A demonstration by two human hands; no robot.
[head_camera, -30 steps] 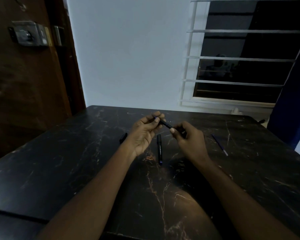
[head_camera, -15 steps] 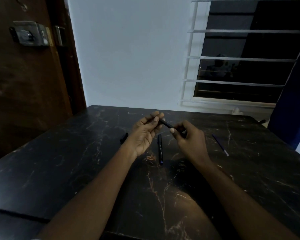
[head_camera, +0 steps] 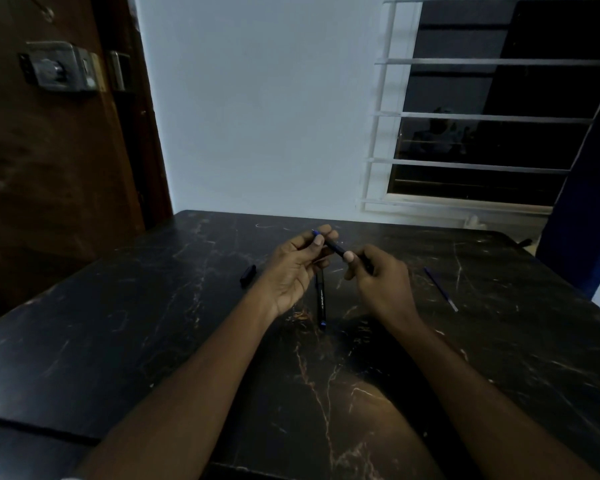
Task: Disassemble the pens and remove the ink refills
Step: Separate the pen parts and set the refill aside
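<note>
1. The left hand pinches one end of a dark pen between thumb and fingertips, a blue tip showing just past them.
2. The right hand grips the pen's other end, fingers curled round it (the pen is held above the counter, tilted).
3. A second pen lies on the counter between the two hands.
4. A black cap lies left of the left hand.
5. A thin blue refill lies to the right, well apart.
</note>
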